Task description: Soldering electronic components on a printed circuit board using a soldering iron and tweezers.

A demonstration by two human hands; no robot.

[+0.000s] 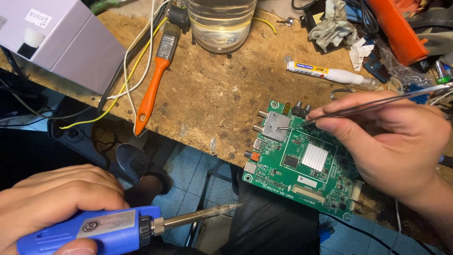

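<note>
The green circuit board [302,163] lies at the worktop's [207,94] near edge. Your right hand [391,141] pinches tweezers [358,106], tips touching the board's metal shield [276,126]. Your left hand [52,203] grips a blue soldering iron [113,229], well off the board. An orange-handled brush [153,78] lies beyond.

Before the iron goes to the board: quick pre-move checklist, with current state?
1. Soldering iron gripped in left hand: ok.
2. Iron tip away from the circuit board: ok, it hangs off the bench edge.
3. Tweezers held in right hand, tips at the metal shield can: ok.
4. Board fully supported: not ok, its near part overhangs the bench.
5. Tip hot or tinned: cannot tell.
6. Brush and wires away from the board: ok.
</note>
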